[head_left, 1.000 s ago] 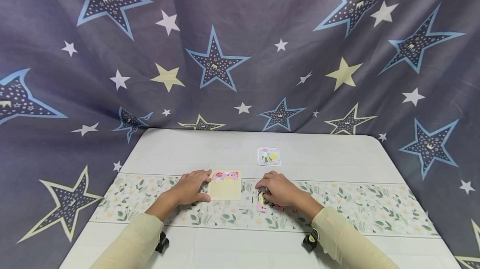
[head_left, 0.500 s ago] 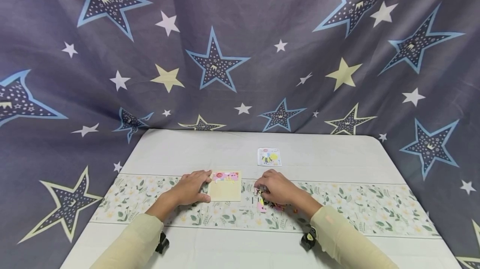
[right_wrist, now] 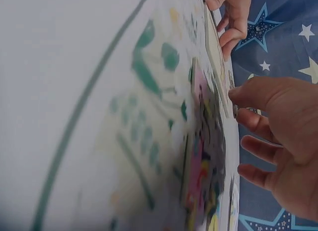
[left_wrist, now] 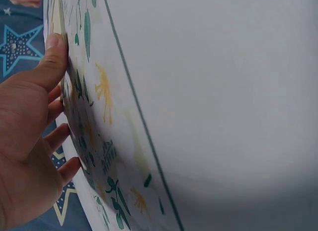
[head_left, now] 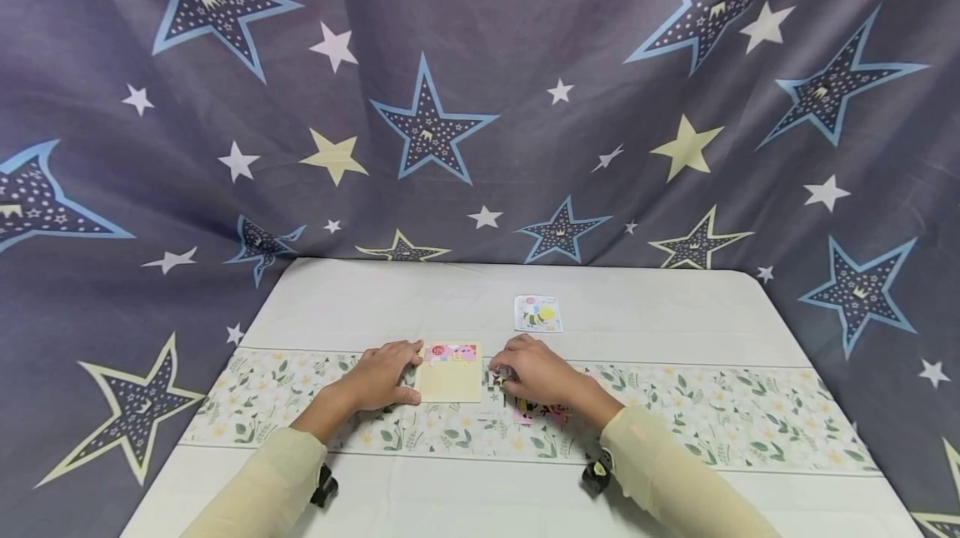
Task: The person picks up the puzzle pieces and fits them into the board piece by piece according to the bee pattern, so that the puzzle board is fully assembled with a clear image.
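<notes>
A pale yellow puzzle board [head_left: 450, 383] lies flat on the table, with pink, patterned pieces [head_left: 452, 352] along its far edge. My left hand [head_left: 382, 376] rests at the board's left side, thumb and fingers spread along that edge; the left wrist view shows the fingers extended. To the right of the board, my right hand [head_left: 538, 372] pinches a small puzzle piece [head_left: 496, 379] between thumb and forefinger, just above the table. Its picture is mostly covered by the fingers. Under the right palm lie several loose puzzle pieces [head_left: 523, 415], pink, yellow and black, partly hidden by the hand.
A picture card [head_left: 537, 314] with a yellow-and-black bee lies beyond the right hand. A flowered band [head_left: 712, 417] crosses the white table [head_left: 645, 301]. Behind the table's far edge hangs a dark star-patterned curtain [head_left: 510, 163].
My right hand has moved left from the loose pieces toward the board, carrying a puzzle piece in its fingertips. The left hand and the board have stayed in place.
</notes>
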{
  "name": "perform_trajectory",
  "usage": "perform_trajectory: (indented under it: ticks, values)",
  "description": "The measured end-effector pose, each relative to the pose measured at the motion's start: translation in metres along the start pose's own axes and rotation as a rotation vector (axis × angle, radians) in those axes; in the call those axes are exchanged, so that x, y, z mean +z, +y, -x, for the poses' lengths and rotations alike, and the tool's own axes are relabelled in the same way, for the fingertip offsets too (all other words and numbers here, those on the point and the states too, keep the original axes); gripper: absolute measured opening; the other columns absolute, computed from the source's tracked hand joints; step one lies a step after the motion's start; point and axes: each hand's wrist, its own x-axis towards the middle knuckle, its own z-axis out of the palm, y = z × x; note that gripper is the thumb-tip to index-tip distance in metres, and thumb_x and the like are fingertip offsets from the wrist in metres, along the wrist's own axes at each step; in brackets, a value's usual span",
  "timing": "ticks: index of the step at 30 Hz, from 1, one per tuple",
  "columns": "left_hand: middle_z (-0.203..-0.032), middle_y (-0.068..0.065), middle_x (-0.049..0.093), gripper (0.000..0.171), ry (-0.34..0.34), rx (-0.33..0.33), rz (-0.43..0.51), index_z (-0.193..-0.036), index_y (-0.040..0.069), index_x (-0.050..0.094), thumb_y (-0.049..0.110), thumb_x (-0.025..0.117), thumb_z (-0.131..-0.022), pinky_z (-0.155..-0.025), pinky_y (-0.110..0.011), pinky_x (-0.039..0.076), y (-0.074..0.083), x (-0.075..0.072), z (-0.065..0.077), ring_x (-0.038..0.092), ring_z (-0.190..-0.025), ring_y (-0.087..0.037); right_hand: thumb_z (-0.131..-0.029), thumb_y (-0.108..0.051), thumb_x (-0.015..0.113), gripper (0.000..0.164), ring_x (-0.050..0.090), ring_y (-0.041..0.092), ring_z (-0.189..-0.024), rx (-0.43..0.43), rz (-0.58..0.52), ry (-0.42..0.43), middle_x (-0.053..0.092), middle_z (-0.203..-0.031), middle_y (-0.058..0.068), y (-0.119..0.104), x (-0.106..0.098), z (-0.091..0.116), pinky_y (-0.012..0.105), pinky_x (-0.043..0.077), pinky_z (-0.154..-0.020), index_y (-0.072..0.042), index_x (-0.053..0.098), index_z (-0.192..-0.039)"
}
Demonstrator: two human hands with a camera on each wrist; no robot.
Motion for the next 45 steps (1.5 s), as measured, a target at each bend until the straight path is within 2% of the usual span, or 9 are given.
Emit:
perform_trajectory:
  ticks: [11, 20, 25, 32, 37, 45]
  values:
    - [-0.163, -0.012, 0.039, 0.069, -0.002, 0.0, 0.002, -0.138, 0.01, 0.058, 0.05, 0.077, -0.085, -0.114, -0.067, 0.029, 0.0, 0.0, 0.0, 0.036, -0.151, -0.036, -0.094, -0.016, 0.069, 0.025, 0.061, 0.021, -0.117, -0.028, 0.005, -0.009, 0.072, -0.114, -0.002, -0.017, 0.002, -0.023, 0.042, 0.048, -0.104, -0.02, 0.074, -0.118]
    - [-0.164, -0.012, 0.038, 0.069, -0.013, -0.006, -0.003, -0.138, 0.01, 0.058, 0.051, 0.076, -0.086, -0.114, -0.066, 0.029, 0.0, 0.0, 0.0, 0.035, -0.151, -0.036, -0.092, -0.017, 0.07, 0.027, 0.061, 0.019, -0.114, -0.015, -0.021, -0.022, 0.071, -0.105, -0.004, -0.028, 0.009, -0.047, 0.041, 0.049, -0.1, -0.02, 0.074, -0.119]
    - [-0.163, -0.011, 0.039, 0.068, -0.013, -0.001, -0.003, -0.137, 0.01, 0.058, 0.052, 0.075, -0.086, -0.114, -0.066, 0.03, 0.0, 0.0, -0.001, 0.036, -0.151, -0.036, -0.093, -0.018, 0.071, 0.027, 0.06, 0.02, -0.117, 0.004, -0.037, -0.026, 0.072, -0.107, -0.004, -0.033, 0.014, -0.058, 0.04, 0.048, -0.103, -0.02, 0.075, -0.12]
    - [-0.163, -0.011, 0.04, 0.068, -0.01, -0.004, -0.011, -0.136, 0.011, 0.058, 0.053, 0.075, -0.085, -0.114, -0.065, 0.03, -0.002, 0.001, -0.002, 0.036, -0.151, -0.035, -0.091, -0.017, 0.07, 0.03, 0.061, 0.018, -0.117, -0.003, -0.007, -0.028, 0.072, -0.107, -0.005, -0.038, 0.022, -0.073, 0.038, 0.049, -0.101, -0.021, 0.075, -0.12]
    - [-0.163, -0.011, 0.04, 0.069, -0.008, -0.004, -0.015, -0.137, 0.011, 0.058, 0.053, 0.075, -0.085, -0.113, -0.066, 0.031, -0.002, 0.001, -0.002, 0.037, -0.15, -0.035, -0.092, -0.02, 0.07, 0.026, 0.062, 0.018, -0.115, -0.009, 0.024, -0.033, 0.073, -0.107, -0.006, -0.044, 0.027, -0.082, 0.039, 0.05, -0.099, -0.022, 0.076, -0.118]
    - [-0.162, -0.011, 0.041, 0.067, -0.001, 0.008, -0.025, -0.136, 0.013, 0.058, 0.054, 0.075, -0.085, -0.112, -0.066, 0.033, -0.002, 0.001, -0.002, 0.038, -0.15, -0.034, -0.092, -0.022, 0.07, 0.026, 0.06, 0.019, -0.124, 0.042, 0.05, -0.048, 0.073, -0.112, -0.007, -0.051, 0.035, -0.092, 0.043, 0.05, -0.103, -0.026, 0.076, -0.118]
